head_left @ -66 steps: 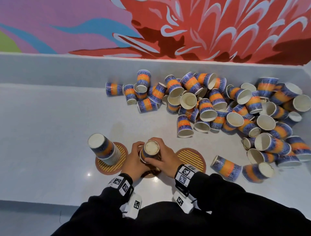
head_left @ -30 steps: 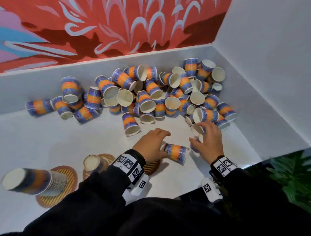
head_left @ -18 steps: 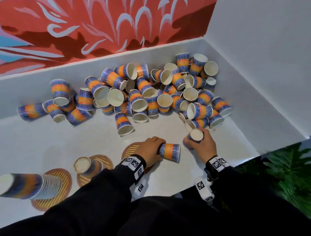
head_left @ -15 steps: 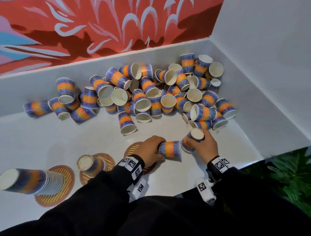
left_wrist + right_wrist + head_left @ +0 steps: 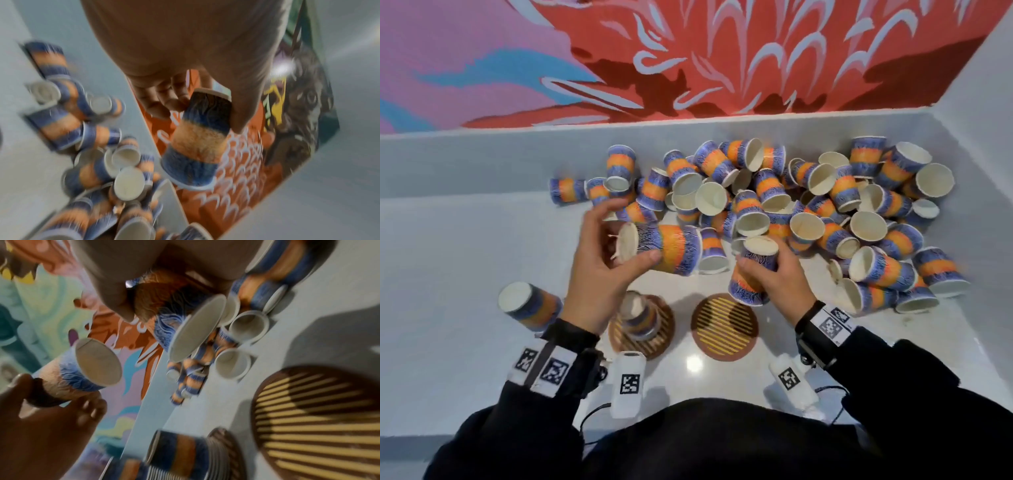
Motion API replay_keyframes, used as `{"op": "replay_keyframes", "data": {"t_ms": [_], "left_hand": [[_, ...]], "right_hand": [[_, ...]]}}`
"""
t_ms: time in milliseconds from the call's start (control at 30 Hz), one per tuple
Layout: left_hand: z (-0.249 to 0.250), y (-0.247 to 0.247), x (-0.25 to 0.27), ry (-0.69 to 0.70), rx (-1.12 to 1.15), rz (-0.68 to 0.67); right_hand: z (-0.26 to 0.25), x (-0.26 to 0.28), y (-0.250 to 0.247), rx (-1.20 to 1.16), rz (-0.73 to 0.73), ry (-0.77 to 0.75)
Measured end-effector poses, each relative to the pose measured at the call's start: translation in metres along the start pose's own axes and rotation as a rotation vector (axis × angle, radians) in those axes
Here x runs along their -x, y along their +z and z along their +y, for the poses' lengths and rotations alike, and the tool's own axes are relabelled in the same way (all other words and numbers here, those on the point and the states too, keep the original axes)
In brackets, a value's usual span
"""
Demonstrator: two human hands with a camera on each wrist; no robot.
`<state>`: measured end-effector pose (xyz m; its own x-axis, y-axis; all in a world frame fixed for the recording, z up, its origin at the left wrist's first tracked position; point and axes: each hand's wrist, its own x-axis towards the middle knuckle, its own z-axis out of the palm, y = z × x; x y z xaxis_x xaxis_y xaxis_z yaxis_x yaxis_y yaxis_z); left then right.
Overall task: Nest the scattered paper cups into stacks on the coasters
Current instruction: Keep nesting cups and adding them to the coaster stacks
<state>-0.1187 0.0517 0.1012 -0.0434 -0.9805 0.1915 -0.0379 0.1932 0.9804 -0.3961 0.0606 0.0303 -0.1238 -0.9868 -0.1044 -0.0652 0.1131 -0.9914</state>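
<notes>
- At centre frame of the head view, the left hand (image 5: 599, 270) holds a paper cup (image 5: 666, 247) on its side, thumb and fingers curled round its base end, mouth pointing right.
- Just right, the right hand (image 5: 774, 274) grips an upside-down cup (image 5: 753, 270) above the bare coaster (image 5: 724, 325).
- Across the upper right, loose cups (image 5: 825, 202) litter the surface (image 5: 465, 246).
- Lower left, stacks stand on two coasters.

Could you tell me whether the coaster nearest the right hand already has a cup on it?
No, that coaster is bare; the right hand holds its cup just above its far edge.
</notes>
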Motion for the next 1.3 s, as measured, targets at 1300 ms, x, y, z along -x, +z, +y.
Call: {"op": "replay_keyframes", "data": {"t_ms": [1300], "left_hand": [[-0.146, -0.039, 0.038, -0.342, -0.599, -0.256]], "right_hand": [[0.019, 0.008, 0.156, 0.324, -0.372, -0.394]]}}
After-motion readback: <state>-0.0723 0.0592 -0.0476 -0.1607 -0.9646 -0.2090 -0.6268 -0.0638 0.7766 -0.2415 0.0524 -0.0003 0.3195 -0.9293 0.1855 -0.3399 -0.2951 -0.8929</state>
